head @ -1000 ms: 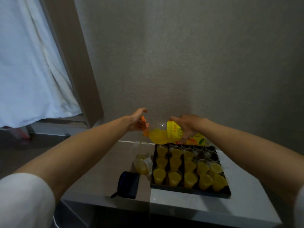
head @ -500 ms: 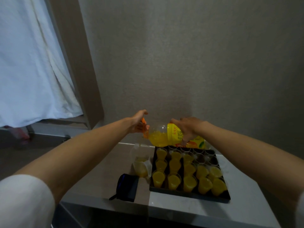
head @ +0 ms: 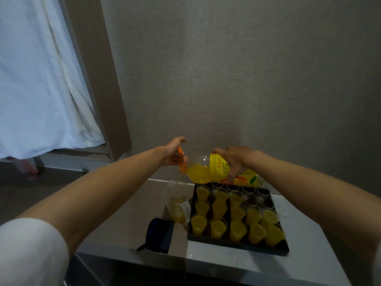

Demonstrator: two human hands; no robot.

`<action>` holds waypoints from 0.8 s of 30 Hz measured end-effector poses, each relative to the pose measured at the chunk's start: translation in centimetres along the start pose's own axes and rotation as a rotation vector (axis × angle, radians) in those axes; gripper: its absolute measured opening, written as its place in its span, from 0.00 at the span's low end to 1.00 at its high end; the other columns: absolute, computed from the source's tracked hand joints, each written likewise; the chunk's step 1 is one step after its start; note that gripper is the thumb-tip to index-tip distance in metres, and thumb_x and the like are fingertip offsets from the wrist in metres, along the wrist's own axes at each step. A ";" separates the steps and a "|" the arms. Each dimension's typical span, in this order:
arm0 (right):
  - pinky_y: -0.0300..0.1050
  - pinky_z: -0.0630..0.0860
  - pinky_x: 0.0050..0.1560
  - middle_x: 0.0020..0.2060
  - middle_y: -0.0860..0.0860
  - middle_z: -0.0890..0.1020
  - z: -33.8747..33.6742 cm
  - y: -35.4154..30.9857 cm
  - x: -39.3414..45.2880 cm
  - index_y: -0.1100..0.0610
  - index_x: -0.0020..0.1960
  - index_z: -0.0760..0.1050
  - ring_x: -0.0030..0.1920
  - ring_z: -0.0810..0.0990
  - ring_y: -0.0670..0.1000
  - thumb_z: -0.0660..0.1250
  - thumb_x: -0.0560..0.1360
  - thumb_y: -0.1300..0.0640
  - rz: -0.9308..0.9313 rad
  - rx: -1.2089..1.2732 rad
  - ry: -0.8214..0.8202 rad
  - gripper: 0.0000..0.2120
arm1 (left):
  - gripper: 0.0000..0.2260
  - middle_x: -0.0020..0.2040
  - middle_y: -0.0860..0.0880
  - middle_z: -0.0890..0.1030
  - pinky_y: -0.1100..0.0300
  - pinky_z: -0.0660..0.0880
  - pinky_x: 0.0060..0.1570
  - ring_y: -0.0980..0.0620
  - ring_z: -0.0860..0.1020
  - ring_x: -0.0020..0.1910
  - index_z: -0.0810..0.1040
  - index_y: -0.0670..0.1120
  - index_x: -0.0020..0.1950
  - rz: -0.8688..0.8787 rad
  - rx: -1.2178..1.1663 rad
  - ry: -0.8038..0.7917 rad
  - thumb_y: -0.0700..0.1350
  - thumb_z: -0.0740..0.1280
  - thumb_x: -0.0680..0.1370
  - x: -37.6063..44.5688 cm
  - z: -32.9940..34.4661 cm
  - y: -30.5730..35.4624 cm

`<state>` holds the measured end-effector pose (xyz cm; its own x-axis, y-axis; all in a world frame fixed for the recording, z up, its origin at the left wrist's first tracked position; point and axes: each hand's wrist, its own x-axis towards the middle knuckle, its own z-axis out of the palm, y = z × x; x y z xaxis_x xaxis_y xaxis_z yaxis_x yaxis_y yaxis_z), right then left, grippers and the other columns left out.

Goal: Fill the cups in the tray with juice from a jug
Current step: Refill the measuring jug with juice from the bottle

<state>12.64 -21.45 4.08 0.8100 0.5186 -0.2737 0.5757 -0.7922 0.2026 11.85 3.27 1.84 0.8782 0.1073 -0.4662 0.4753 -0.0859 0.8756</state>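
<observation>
Juice bottle [head: 208, 171] held on its side above the far left corner of the black tray [head: 237, 243], on the table [head: 226, 263]. Right hand [head: 235, 159] wraps the yellow label from above. Left hand [head: 175, 154] pinches the orange cap [head: 181, 162] at the neck. Cups [head: 218, 228] in near rows hold juice; several far-right ones look empty. Dark pouch [head: 159, 235] lies left of the tray.
</observation>
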 end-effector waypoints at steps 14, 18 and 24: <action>0.57 0.81 0.55 0.64 0.58 0.75 0.1 0.3 -0.2 0.45 0.79 0.52 0.59 0.78 0.60 0.84 0.60 0.39 0.014 0.000 -0.016 0.58 | 0.18 0.36 0.41 0.78 0.53 0.77 0.49 0.46 0.78 0.36 0.69 0.43 0.38 0.016 -0.008 0.007 0.55 0.62 0.80 -0.1 0.4 0.1; 0.56 0.80 0.55 0.63 0.58 0.77 0.0 0.3 -0.1 0.45 0.79 0.53 0.59 0.79 0.61 0.84 0.59 0.38 0.012 -0.008 -0.021 0.58 | 0.19 0.38 0.40 0.79 0.53 0.77 0.48 0.46 0.79 0.37 0.69 0.43 0.37 0.014 -0.006 0.007 0.56 0.62 0.80 0.0 0.3 0.0; 0.53 0.80 0.53 0.62 0.58 0.78 0.0 0.4 0.2 0.44 0.78 0.54 0.57 0.79 0.60 0.84 0.59 0.37 0.010 0.004 -0.014 0.58 | 0.18 0.39 0.41 0.79 0.54 0.78 0.44 0.46 0.79 0.36 0.70 0.42 0.40 0.008 -0.008 -0.005 0.56 0.61 0.80 0.0 0.2 0.0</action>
<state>13.08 -21.67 4.11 0.8141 0.5059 -0.2851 0.5669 -0.7987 0.2018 11.82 3.02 1.82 0.8823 0.1020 -0.4595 0.4676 -0.0788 0.8804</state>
